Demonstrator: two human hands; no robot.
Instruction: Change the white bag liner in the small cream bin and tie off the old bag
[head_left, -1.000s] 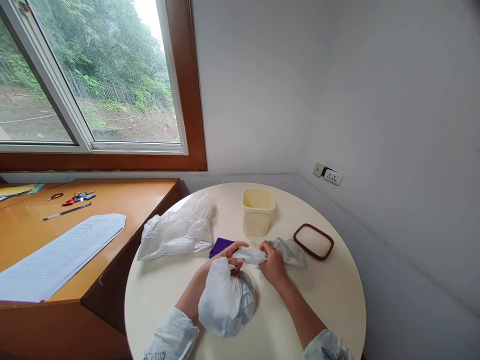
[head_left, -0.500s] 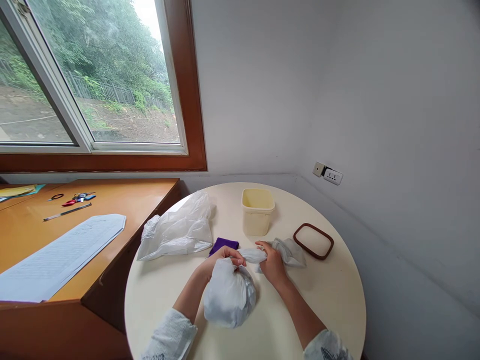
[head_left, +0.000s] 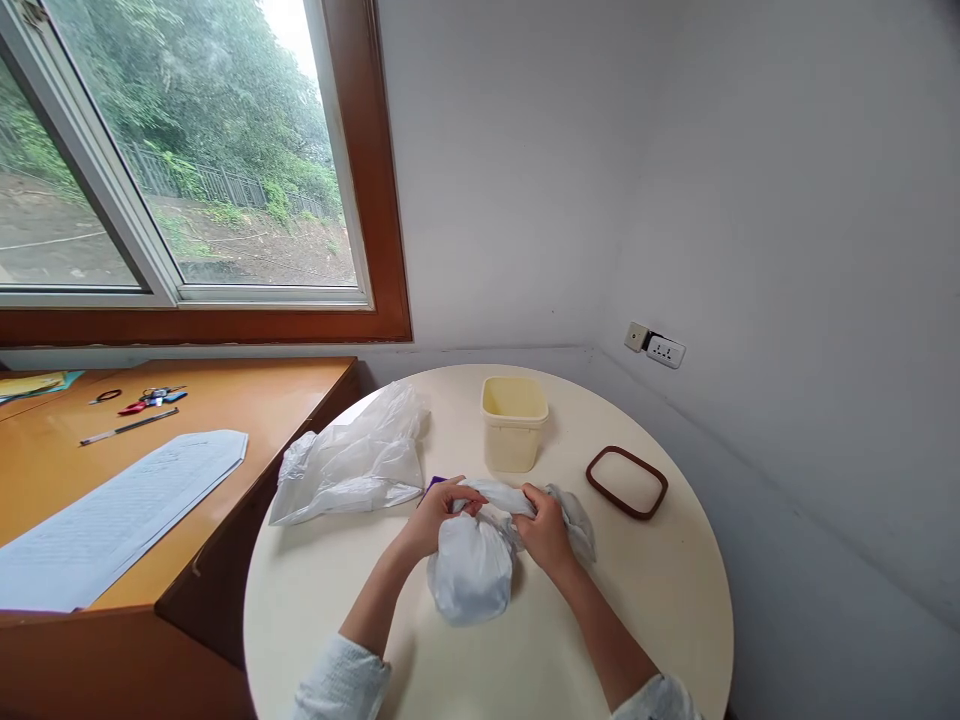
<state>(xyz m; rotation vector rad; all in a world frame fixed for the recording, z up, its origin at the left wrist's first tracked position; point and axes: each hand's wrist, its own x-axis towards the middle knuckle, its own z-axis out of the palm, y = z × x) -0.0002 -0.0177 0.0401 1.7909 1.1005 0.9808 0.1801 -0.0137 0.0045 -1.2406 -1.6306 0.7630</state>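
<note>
A white plastic bag (head_left: pixel 472 575), bulging at its bottom with contents I cannot make out, is held above the round table. My left hand (head_left: pixel 442 515) pinches the bag's gathered neck, fingers closed. Around the twisted upper part is my right hand (head_left: pixel 541 525), also closed, with loose plastic trailing out to its right. Behind my left hand a bit of a purple cloth or packet (head_left: pixel 435 483) shows; the rest is covered. Beyond both hands stands a pale yellow square bin (head_left: pixel 514 440).
To the left lies another crumpled translucent plastic bag (head_left: pixel 356 455). A brown rectangular rim (head_left: pixel 627 482) rests at the right of the round table (head_left: pixel 645 610). The wooden desk (head_left: pixel 285 395) holds papers (head_left: pixel 142 510), a pen (head_left: pixel 129 426) and keys (head_left: pixel 157 398).
The bag's full end has risen slightly and shifted right. My hands have drawn the twisted neck across, and my left hand now covers more of the purple thing.
</note>
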